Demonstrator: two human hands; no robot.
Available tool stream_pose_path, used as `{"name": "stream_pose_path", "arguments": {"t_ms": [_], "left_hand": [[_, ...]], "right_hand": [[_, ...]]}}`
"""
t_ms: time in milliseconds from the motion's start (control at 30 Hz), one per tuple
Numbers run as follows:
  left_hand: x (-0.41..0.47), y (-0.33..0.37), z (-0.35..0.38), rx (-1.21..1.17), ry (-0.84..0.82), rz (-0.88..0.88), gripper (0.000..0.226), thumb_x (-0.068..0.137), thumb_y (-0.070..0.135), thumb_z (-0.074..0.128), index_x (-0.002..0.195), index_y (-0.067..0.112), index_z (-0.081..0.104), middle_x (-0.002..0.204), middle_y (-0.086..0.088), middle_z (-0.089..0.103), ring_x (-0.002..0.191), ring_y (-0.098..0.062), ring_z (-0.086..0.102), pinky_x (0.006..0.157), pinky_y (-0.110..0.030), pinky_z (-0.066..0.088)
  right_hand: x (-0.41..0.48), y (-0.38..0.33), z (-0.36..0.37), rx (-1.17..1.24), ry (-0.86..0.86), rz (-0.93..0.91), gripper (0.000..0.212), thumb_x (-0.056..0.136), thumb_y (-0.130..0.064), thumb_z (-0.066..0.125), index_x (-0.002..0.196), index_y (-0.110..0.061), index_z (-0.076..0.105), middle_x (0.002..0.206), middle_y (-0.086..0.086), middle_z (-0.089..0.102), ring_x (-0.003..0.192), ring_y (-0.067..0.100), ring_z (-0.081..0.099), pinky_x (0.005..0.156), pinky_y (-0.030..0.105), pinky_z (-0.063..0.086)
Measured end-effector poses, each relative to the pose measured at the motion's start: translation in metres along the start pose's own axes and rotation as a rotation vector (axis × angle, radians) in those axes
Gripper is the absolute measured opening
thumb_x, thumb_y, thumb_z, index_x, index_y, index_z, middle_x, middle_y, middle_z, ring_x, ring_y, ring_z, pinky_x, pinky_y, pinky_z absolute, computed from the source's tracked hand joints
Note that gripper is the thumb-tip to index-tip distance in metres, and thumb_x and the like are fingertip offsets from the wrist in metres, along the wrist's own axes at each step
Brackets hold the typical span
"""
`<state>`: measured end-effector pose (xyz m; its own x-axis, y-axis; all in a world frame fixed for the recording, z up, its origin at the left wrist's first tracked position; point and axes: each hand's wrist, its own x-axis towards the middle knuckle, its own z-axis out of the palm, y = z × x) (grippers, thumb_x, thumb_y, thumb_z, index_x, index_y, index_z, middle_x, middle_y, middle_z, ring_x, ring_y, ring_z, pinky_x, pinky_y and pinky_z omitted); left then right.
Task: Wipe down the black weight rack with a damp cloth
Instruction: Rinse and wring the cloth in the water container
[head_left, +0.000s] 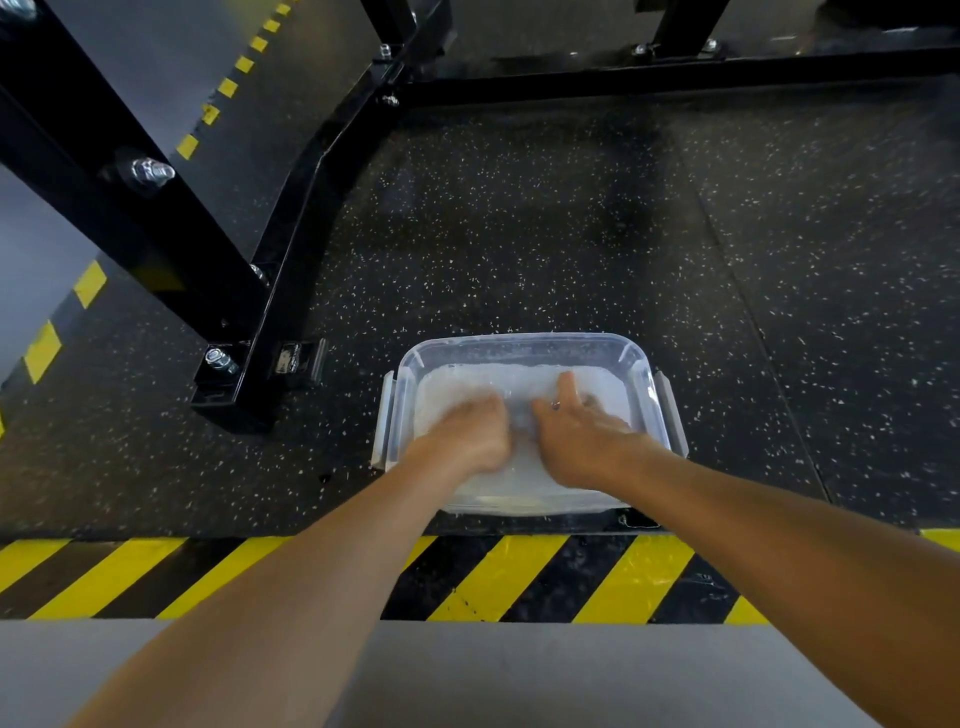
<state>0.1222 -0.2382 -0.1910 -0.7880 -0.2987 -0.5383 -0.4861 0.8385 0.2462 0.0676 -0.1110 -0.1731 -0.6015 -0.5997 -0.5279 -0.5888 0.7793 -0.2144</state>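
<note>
A clear plastic tub (519, 342) stands on the floor in front of me, with a white cloth (452, 384) lying soaked in water inside it. My left hand (462, 436) is in the tub's left half, blurred, its fingers curled down into the cloth. My right hand (576, 441) lies in the right half with its fingers stretched forward, pressing on the cloth. The black weight rack (291, 249) stands to the left and behind. Its angled upright (104, 156) and base beam are bolted together, and the base foot ends just left of the tub.
The floor is black speckled rubber (571, 234). A yellow-and-black hazard stripe (519, 577) runs across just in front of the tub, with grey floor nearer to me. A rear crossbar of the rack (675, 78) spans the back. Bolts stick out of the rack's joints.
</note>
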Motion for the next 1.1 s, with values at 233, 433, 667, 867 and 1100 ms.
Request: {"name": "stream_pose_path", "arguments": {"t_ms": [233, 433, 667, 867, 1100], "left_hand": [[0.007, 0.007, 0.003, -0.608, -0.126, -0.141, 0.026, 0.096, -0.001, 0.049, 0.119, -0.003, 0.06, 0.108, -0.018, 0.061, 0.093, -0.029, 0.058, 0.074, -0.034, 0.045], [0.007, 0.011, 0.001, -1.135, -0.137, -0.306, 0.035, 0.089, 0.021, 0.048, 0.097, -0.007, 0.067, 0.079, -0.031, 0.067, 0.067, -0.038, 0.068, 0.057, -0.033, 0.049], [-0.017, 0.008, -0.023, -1.119, -0.22, -0.193, 0.021, 0.103, 0.018, 0.043, 0.087, 0.009, 0.054, 0.07, -0.012, 0.055, 0.043, -0.013, 0.04, 0.035, -0.016, 0.022], [-0.013, 0.0, -0.019, -0.318, -0.147, -0.043, 0.078, 0.1, 0.026, 0.053, 0.156, 0.013, -0.001, 0.136, -0.019, 0.051, 0.114, -0.03, 0.057, 0.075, -0.031, 0.047], [-0.004, 0.003, -0.001, 0.098, -0.016, 0.037, 0.041, 0.098, 0.004, 0.047, 0.139, 0.008, 0.047, 0.136, -0.014, 0.053, 0.122, -0.03, 0.053, 0.098, -0.036, 0.044]], "right_hand": [[0.018, -0.013, 0.0, 0.443, -0.064, 0.21, 0.026, 0.1, -0.007, 0.047, 0.123, 0.002, 0.056, 0.116, 0.013, 0.061, 0.102, 0.029, 0.06, 0.081, 0.035, 0.05], [0.01, -0.03, 0.0, 0.846, 0.101, 0.292, 0.021, 0.099, -0.015, 0.036, 0.118, -0.01, 0.044, 0.068, 0.012, 0.057, 0.038, 0.017, 0.044, 0.036, 0.017, 0.031], [0.013, -0.012, -0.009, 0.603, 0.258, 0.179, 0.022, 0.103, -0.012, 0.037, 0.122, -0.002, 0.043, 0.109, 0.021, 0.06, 0.083, 0.028, 0.052, 0.071, 0.037, 0.048], [0.006, -0.001, -0.004, 0.11, 0.011, -0.057, 0.029, 0.104, -0.035, 0.036, 0.123, -0.014, 0.044, 0.139, 0.014, 0.024, 0.109, 0.031, 0.046, 0.095, 0.047, 0.043], [0.005, 0.0, 0.0, 0.055, -0.041, -0.025, 0.035, 0.097, -0.001, 0.047, 0.132, -0.005, 0.053, 0.141, 0.015, 0.049, 0.124, 0.03, 0.051, 0.102, 0.037, 0.043]]}}
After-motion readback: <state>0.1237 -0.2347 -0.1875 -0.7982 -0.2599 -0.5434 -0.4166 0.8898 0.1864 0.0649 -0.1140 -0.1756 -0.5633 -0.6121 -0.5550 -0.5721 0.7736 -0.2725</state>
